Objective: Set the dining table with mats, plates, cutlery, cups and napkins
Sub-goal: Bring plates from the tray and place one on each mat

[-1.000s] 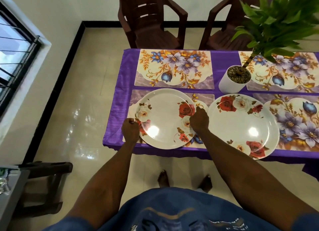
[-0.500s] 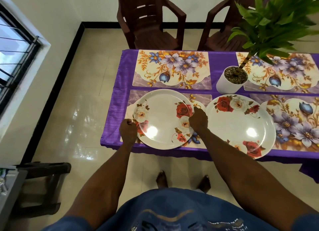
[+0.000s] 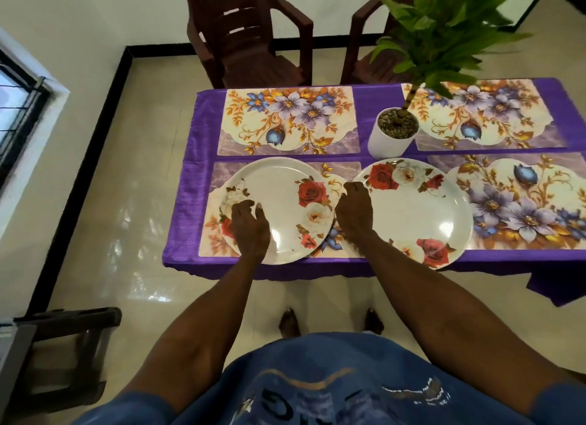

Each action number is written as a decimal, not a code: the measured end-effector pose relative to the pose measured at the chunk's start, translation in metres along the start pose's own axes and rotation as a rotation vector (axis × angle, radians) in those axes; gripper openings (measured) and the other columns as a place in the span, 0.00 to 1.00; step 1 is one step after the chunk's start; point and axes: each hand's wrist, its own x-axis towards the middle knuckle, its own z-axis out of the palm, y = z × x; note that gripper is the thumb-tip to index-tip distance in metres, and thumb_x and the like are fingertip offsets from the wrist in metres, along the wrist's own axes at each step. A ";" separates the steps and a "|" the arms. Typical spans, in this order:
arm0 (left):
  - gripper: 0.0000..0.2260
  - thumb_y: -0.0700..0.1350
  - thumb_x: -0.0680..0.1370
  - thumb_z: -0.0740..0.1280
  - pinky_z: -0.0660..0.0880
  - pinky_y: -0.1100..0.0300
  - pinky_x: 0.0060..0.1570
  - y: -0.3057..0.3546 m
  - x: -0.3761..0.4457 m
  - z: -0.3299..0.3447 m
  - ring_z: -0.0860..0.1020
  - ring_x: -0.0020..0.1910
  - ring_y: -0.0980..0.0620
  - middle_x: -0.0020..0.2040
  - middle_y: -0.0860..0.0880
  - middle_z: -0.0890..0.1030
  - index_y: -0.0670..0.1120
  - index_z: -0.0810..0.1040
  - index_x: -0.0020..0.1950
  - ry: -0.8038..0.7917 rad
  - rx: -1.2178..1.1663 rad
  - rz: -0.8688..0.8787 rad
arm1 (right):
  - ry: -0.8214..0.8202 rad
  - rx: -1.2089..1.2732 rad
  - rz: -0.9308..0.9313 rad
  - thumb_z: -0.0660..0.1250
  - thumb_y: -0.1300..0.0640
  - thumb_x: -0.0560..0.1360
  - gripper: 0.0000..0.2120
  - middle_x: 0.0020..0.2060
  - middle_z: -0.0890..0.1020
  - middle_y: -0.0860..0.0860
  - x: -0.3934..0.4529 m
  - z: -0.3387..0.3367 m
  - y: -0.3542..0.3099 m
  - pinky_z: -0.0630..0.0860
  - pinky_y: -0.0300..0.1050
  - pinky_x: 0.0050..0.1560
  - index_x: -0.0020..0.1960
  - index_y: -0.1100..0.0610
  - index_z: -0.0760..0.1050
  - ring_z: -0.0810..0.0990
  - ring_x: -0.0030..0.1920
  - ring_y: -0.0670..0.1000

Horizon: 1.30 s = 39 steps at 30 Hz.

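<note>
Where the purple cloth (image 3: 203, 158) covers the surface, four floral mats are laid out in two rows. The near-left mat (image 3: 215, 234) carries a white plate with rose prints (image 3: 285, 209), which sits squarely within the mat's width, its near rim close to the edge of the surface. A second rose plate (image 3: 418, 215) lies just to its right, straddling the gap between the near-left mat and the near-right mat (image 3: 523, 202); it overlaps the left part of that mat and its near rim reaches the surface edge. The two plates are just beside each other, and contact between their rims cannot be confirmed. The far-left mat (image 3: 288, 120) and far-right mat (image 3: 488, 113) bear no plates.

The left hand (image 3: 250, 224) is over the near-left portion of the first plate, fingers spread and relaxed, grasping nothing; whether the fingertips touch the plate cannot be told. The right hand (image 3: 353, 209) is at the gap between the two plates, fingers loosely extended toward the left rim of the second plate, with no grip evident.

A white pot (image 3: 387, 142) holding a green leafy plant (image 3: 444, 28) stands between the two far mats, its base touching the far edge of the second plate's area in this view. Two dark brown chairs (image 3: 247, 37) stand beyond the far side of the surface. A barred window (image 3: 19, 107) is at the left wall, and a dark stool (image 3: 69, 355) stands on the tiled floor at lower left.
</note>
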 end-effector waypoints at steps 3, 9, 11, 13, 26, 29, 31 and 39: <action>0.11 0.48 0.81 0.62 0.74 0.54 0.56 0.043 -0.025 0.029 0.76 0.55 0.47 0.57 0.45 0.77 0.43 0.76 0.59 -0.094 -0.045 0.107 | 0.035 -0.013 0.008 0.62 0.61 0.80 0.17 0.66 0.75 0.60 0.000 -0.019 0.028 0.69 0.50 0.67 0.67 0.63 0.73 0.73 0.66 0.59; 0.12 0.47 0.81 0.62 0.70 0.56 0.51 0.119 -0.088 0.093 0.76 0.55 0.47 0.58 0.45 0.77 0.43 0.74 0.62 -0.326 -0.054 0.163 | 0.123 -0.085 -0.052 0.63 0.68 0.74 0.13 0.52 0.80 0.64 0.006 -0.068 0.122 0.74 0.57 0.53 0.57 0.66 0.78 0.78 0.51 0.66; 0.15 0.48 0.81 0.62 0.71 0.54 0.53 0.136 -0.102 0.110 0.75 0.58 0.45 0.60 0.43 0.76 0.42 0.73 0.64 -0.345 -0.031 0.151 | 0.136 -0.111 -0.012 0.64 0.68 0.73 0.12 0.52 0.80 0.63 0.011 -0.086 0.153 0.75 0.57 0.52 0.56 0.66 0.78 0.78 0.50 0.65; 0.17 0.48 0.80 0.64 0.71 0.50 0.58 0.149 -0.111 0.125 0.74 0.60 0.43 0.62 0.41 0.75 0.41 0.73 0.66 -0.323 0.000 0.123 | 0.133 -0.153 0.020 0.64 0.69 0.72 0.12 0.51 0.79 0.64 0.018 -0.100 0.179 0.75 0.57 0.49 0.55 0.67 0.78 0.78 0.49 0.66; 0.20 0.45 0.74 0.68 0.76 0.45 0.58 0.184 -0.121 0.144 0.77 0.60 0.38 0.61 0.38 0.78 0.37 0.74 0.63 -0.244 0.249 -0.309 | -0.126 -0.159 0.229 0.61 0.61 0.76 0.15 0.62 0.74 0.63 0.033 -0.144 0.254 0.70 0.54 0.61 0.61 0.66 0.72 0.73 0.62 0.63; 0.16 0.44 0.74 0.67 0.80 0.47 0.52 0.185 -0.120 0.139 0.81 0.53 0.39 0.54 0.39 0.82 0.36 0.78 0.57 -0.237 0.196 -0.337 | -0.113 -0.078 0.267 0.62 0.60 0.76 0.15 0.60 0.76 0.63 0.034 -0.143 0.254 0.71 0.52 0.60 0.60 0.66 0.73 0.74 0.62 0.62; 0.16 0.45 0.74 0.67 0.80 0.48 0.51 0.190 -0.119 0.137 0.81 0.52 0.40 0.53 0.40 0.82 0.36 0.79 0.56 -0.236 0.165 -0.370 | -0.094 -0.054 0.302 0.62 0.59 0.77 0.15 0.60 0.76 0.62 0.038 -0.141 0.252 0.70 0.50 0.61 0.60 0.66 0.74 0.74 0.62 0.61; 0.24 0.48 0.72 0.74 0.79 0.46 0.56 0.212 -0.110 0.134 0.78 0.56 0.44 0.58 0.42 0.77 0.40 0.72 0.63 -0.076 -0.037 -0.635 | 0.076 -0.001 0.355 0.62 0.57 0.80 0.15 0.59 0.79 0.62 0.033 -0.143 0.243 0.70 0.48 0.62 0.59 0.68 0.75 0.76 0.61 0.59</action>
